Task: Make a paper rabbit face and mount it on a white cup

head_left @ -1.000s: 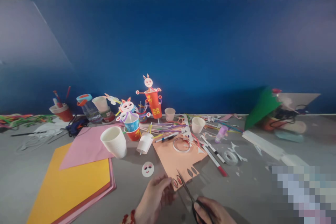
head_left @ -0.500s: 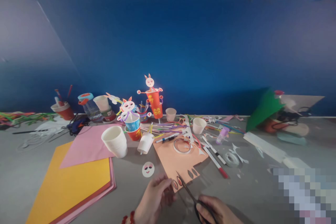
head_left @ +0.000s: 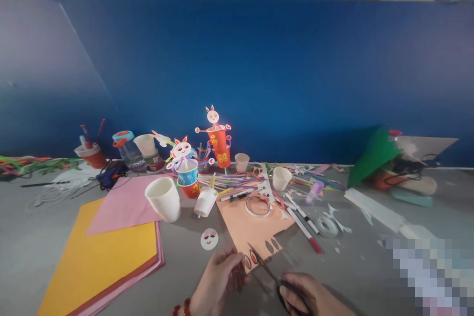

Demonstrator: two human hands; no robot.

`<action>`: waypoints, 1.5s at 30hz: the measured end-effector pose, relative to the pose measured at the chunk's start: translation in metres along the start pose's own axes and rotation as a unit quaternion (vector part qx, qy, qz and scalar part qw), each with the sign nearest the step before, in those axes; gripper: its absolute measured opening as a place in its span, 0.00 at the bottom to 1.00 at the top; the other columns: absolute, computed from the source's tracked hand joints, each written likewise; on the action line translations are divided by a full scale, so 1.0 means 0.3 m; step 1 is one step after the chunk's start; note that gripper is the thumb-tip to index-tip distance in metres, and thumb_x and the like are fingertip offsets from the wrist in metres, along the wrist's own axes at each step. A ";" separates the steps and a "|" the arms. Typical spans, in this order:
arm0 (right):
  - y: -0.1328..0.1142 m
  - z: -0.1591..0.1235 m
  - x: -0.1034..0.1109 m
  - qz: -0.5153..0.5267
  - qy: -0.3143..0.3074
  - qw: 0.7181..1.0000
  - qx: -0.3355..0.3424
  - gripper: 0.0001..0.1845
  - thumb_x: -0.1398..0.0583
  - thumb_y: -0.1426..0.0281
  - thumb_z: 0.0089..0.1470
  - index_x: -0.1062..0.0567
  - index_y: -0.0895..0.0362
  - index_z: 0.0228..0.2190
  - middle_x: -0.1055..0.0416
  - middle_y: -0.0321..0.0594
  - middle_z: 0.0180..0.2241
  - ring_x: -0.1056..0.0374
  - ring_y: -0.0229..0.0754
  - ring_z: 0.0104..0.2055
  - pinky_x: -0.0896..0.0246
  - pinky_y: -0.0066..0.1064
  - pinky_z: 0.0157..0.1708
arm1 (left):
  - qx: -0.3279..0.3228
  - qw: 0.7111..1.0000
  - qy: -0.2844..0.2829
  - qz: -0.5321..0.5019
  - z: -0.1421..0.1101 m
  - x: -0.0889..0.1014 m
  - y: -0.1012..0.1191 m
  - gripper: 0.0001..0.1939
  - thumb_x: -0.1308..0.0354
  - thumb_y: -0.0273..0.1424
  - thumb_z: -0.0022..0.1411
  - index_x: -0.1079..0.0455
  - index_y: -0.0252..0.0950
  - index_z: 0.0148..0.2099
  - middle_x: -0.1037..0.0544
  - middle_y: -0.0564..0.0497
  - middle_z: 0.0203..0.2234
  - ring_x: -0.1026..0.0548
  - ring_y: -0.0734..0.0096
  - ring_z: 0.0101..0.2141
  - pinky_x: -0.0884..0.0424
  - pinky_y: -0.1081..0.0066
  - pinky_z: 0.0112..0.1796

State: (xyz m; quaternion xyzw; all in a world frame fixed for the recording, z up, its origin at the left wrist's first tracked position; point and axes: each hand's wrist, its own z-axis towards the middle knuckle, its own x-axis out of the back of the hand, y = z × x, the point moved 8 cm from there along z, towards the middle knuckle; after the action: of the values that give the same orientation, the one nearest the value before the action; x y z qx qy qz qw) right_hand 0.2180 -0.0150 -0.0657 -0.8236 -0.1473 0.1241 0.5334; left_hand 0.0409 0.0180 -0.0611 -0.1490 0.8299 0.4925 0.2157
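Note:
My left hand (head_left: 224, 276) pinches the lower left corner of a sheet of orange paper (head_left: 240, 227). Two ear shapes (head_left: 253, 256), outlined in black with red centres, are drawn near that corner. To their right are two leaf-shaped openings in the sheet. In my right hand (head_left: 301, 290) are black-handled scissors (head_left: 272, 276), their blades at the paper beside the drawn shapes. A round white paper face (head_left: 209, 239) with black eyes and a red mouth lies left of the sheet. A roll of tape (head_left: 258, 206) rests on the sheet's upper part.
Coloured paper sheets (head_left: 107, 256) are stacked at the left. White cups (head_left: 163, 200) and rabbit figures on red cups (head_left: 219, 145) stand behind. Markers (head_left: 305, 229), a glue stick (head_left: 314, 192), clear tape (head_left: 328, 225) and paper scraps lie right. A blue panel (head_left: 259, 74) rises behind the table.
The view has shifted very slightly. Both hands, the scissors and the orange paper keep nearly the same positions.

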 end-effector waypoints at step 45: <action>-0.056 0.006 -0.044 -0.033 -0.152 0.986 -0.063 0.23 0.31 0.66 0.36 0.40 0.53 0.27 0.45 0.26 0.23 0.46 0.27 0.20 0.57 0.19 0.18 | -0.045 0.992 -0.019 0.114 -0.016 0.027 0.034 0.18 0.34 0.44 0.53 0.29 0.33 0.30 0.25 0.52 0.21 0.29 0.74 0.19 0.38 0.77 0.20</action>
State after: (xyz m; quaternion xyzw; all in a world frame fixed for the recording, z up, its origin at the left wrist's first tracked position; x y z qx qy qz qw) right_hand 0.2032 -0.0122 -0.0505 -0.8217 -0.2619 0.2207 0.4555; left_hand 0.0281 0.0183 -0.0554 -0.0535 0.8144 0.5531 0.1673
